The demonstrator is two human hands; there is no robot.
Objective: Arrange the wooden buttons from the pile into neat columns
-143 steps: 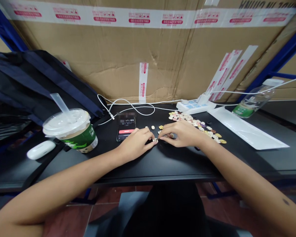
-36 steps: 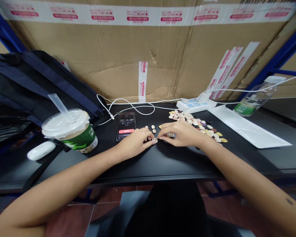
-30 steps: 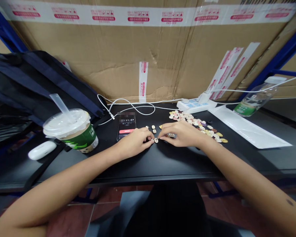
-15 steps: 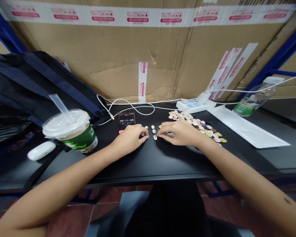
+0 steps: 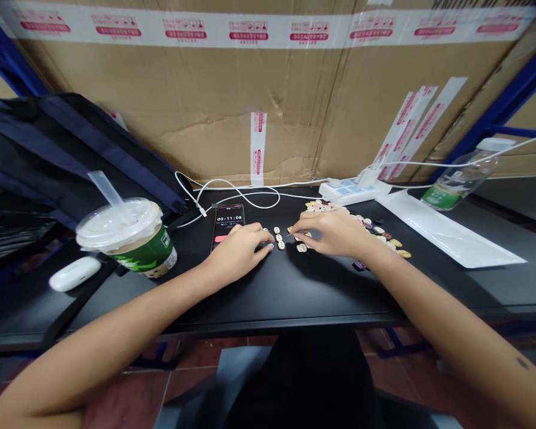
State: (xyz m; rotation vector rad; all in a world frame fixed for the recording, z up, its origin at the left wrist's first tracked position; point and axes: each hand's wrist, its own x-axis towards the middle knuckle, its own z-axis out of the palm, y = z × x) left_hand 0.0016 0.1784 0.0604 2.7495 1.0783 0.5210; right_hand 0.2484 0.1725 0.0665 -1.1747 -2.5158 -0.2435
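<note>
Three small cream oval pieces with dark marks [image 5: 279, 238] stand in a short column on the black table [image 5: 268, 292]. My left hand [image 5: 241, 249] rests left of them, thumb and forefinger slightly apart, partly covering more small pieces. To the right of the column is my right hand [image 5: 333, 231], its thumb and fingers drawn together in a pinch. Whatever sits between those fingertips is too small to name. Another cream piece [image 5: 301, 247] lies under the right hand. A pile of mixed pale, yellow and brown pieces [image 5: 319, 206] spreads behind and beside it, partly hidden.
A phone with a timer [image 5: 229, 218] lies behind my left hand. At left are a lidded drink cup [image 5: 145, 253], a white case [image 5: 75, 273] and a backpack [image 5: 93, 143]. Rightward stand a power strip [image 5: 352, 190], a white packet [image 5: 451, 229] and a bottle [image 5: 446, 193].
My right hand has drawn back from the nearest piece of the column, a little up and to the right. My left hand has shifted slightly right, toward the column.
</note>
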